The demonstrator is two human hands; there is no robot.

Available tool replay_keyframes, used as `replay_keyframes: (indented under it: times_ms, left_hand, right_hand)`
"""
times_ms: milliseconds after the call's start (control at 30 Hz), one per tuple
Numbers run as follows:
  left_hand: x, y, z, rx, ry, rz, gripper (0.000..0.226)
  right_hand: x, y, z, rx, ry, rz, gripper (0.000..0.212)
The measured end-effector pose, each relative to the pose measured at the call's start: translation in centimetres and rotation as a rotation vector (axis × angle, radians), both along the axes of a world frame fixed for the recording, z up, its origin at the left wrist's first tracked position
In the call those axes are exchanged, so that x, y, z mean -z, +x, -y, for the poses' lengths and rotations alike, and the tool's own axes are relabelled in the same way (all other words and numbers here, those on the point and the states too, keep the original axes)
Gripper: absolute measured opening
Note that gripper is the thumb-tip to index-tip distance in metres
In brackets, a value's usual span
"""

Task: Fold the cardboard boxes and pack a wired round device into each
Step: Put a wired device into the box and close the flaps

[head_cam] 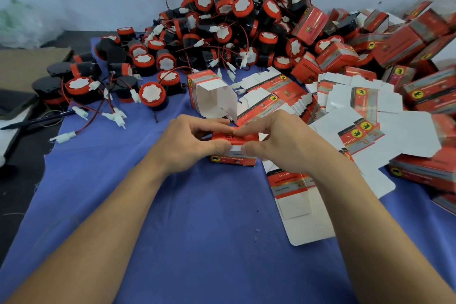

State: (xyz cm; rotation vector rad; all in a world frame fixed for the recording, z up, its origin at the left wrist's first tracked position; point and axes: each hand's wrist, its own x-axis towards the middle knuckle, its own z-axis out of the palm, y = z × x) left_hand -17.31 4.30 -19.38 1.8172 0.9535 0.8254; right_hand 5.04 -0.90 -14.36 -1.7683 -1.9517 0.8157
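Note:
A small red cardboard box (233, 160) sits on the blue cloth (197, 229) in the middle. My left hand (195, 140) grips its left side with curled fingers and thumb. My right hand (276, 142) pinches its top flap from the right. What is inside the box is hidden. Just behind stands a folded box (212, 94), lying open with its white inside showing. A big heap of round black-and-red wired devices (222, 22) fills the back. Flat unfolded box blanks (350, 106) lie to the right.
Closed red boxes (394, 39) pile up at the back right and right edge. Loose devices with white connectors (118, 116) spread over the left part of the cloth. A brown cardboard sheet (27, 64) and a pen (37, 121) lie at the far left.

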Motion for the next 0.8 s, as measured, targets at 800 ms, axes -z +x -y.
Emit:
replay_keyframes:
  times_ms: [800]
  left_hand:
    - [0.3, 0.4, 0.0, 0.041, -0.128, 0.116, 0.024]
  right_hand:
    - [0.8, -0.7, 1.4, 0.144, -0.115, -0.301, 0.029]
